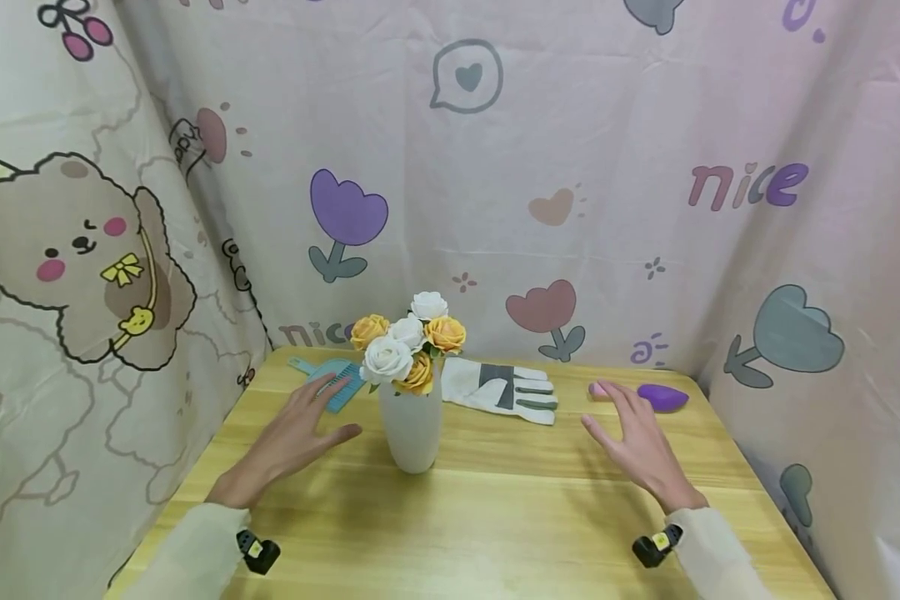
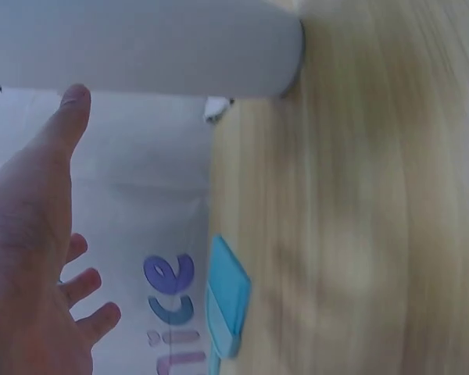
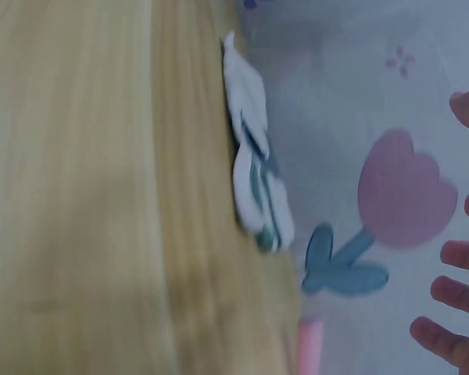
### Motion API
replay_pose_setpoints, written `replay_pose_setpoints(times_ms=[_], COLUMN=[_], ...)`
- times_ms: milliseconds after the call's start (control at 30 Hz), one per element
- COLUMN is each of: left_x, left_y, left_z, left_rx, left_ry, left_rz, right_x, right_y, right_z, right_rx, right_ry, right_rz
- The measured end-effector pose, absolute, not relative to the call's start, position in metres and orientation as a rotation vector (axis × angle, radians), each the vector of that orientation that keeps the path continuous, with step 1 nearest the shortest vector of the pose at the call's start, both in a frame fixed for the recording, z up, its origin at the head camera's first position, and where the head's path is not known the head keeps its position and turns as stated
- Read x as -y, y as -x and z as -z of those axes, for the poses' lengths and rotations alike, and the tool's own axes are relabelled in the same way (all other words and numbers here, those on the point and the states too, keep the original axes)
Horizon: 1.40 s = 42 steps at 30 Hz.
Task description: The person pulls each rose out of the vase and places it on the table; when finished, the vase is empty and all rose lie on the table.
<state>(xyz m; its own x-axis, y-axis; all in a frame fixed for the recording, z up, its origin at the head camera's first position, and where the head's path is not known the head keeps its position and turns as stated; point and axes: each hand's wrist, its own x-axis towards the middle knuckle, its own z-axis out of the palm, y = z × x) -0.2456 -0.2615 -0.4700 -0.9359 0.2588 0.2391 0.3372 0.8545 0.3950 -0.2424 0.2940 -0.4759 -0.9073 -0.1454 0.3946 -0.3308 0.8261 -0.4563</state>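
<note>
My left hand (image 1: 288, 442) hovers over the table with fingers spread, just left of a white vase (image 1: 411, 433). White and yellow artificial roses (image 1: 408, 342) stand in the vase. Partly behind that hand's fingers lies a flat teal dustpan-shaped thing (image 1: 342, 397) with ridges and a handle. In the left wrist view the thumb overlaps the edge of the vase (image 2: 156, 47). My right hand (image 1: 637, 446), held above the table at the right, has its fingers apart and holds nothing. Beyond its fingertips are a small pink thing (image 1: 597, 390) and a purple pointed object (image 1: 663, 397).
A white work glove (image 1: 461, 383) with grey and green patches lies flat at the back, right of the vase. The wooden table (image 1: 487, 525) meets a printed curtain (image 1: 465, 167) at its back and sides.
</note>
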Motion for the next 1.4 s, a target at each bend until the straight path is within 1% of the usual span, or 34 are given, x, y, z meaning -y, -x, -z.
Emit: replay_pose_setpoints(times_ms=[167, 367, 600, 867, 1167, 1400], left_x=[0.245, 0.227, 0.213, 0.202, 0.193, 0.191], left_y=[0.249, 0.251, 0.250, 0.253, 0.256, 0.256], left_z=[0.462, 0.462, 0.465, 0.476, 0.482, 0.485], left_rx=[2.835, 2.817, 2.834, 2.733, 2.644, 2.624], left_ry=[0.517, 0.551, 0.478, 0.538, 0.540, 0.479], left_rz=[0.766, 0.968, 1.159, 1.414, 1.571, 1.677], right_x=[-0.265, -0.226, -0.180, -0.134, -0.097, -0.078], right_y=[0.252, 0.261, 0.270, 0.274, 0.276, 0.282], right_z=[0.461, 0.445, 0.430, 0.417, 0.403, 0.401], right_rx=[2.632, 2.541, 2.407, 2.325, 2.286, 2.224], right_ry=[-0.409, -0.517, -0.671, -0.796, -0.823, -0.775], right_rz=[-0.773, -0.861, -0.917, -1.255, -1.507, -1.822])
